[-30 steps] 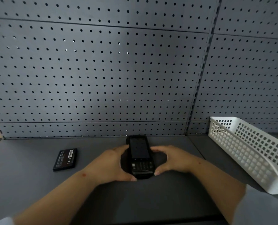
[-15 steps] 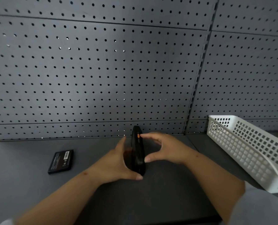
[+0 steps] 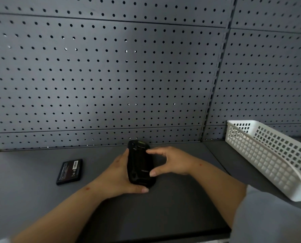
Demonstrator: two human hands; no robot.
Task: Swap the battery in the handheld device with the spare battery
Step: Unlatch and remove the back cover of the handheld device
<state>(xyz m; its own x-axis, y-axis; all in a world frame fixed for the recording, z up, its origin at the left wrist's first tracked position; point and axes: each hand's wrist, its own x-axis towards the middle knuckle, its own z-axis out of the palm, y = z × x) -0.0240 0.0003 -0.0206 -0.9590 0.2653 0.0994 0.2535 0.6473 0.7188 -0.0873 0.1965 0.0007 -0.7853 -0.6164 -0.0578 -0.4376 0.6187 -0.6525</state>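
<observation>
The black handheld device point(image 3: 140, 163) lies back side up at the middle of the grey shelf, its cover in place. My left hand point(image 3: 117, 178) cups its left edge and bottom end, thumb under the lower corner. My right hand point(image 3: 172, 162) holds its right edge, index finger near the top and thumb lower down. The spare battery point(image 3: 69, 171), a flat black slab with a white label, lies on the shelf to the left, a hand's width from my left hand.
A white perforated plastic basket point(image 3: 262, 155) stands at the right on the shelf. A grey pegboard wall point(image 3: 111, 76) rises directly behind the device. The grey shelf point(image 3: 23, 190) stretches left past the battery.
The device lay screen up, was tipped onto its edge, and now lies back side up between both hands. The spare battery has stayed in place.
</observation>
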